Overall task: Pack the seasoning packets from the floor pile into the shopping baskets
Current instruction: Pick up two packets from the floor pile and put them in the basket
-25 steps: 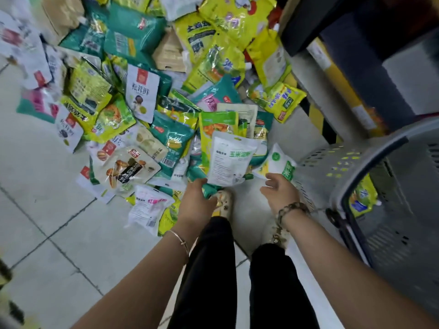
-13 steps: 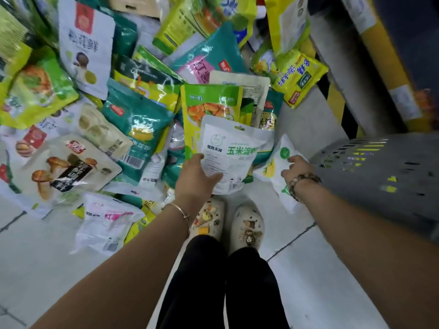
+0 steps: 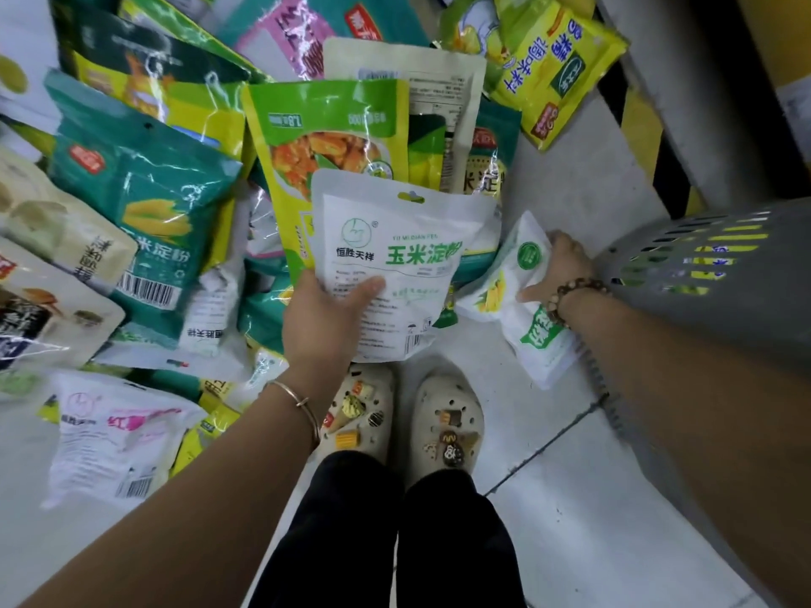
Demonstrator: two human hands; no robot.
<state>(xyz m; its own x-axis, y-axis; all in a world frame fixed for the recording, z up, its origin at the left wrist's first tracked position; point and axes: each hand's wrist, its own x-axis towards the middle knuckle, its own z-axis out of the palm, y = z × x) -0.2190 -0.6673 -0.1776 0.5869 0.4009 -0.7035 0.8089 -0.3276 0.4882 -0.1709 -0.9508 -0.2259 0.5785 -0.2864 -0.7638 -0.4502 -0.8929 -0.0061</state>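
A white corn-starch packet (image 3: pixel 408 265) is gripped at its lower left corner by the left hand (image 3: pixel 324 318), with the thumb laid across the printed face, and is held to the left of the grey shopping basket (image 3: pixel 711 300). A smaller white-and-green packet (image 3: pixel 518 309) is grasped by the right hand (image 3: pixel 559 269), fingers curled over its upper edge, just beside the basket's perforated wall. The remaining floor pile (image 3: pixel 153 190) is noted heaped on the tiled floor (image 3: pixel 570 541) further left of the basket, and yellow packaging is seen through its slots.
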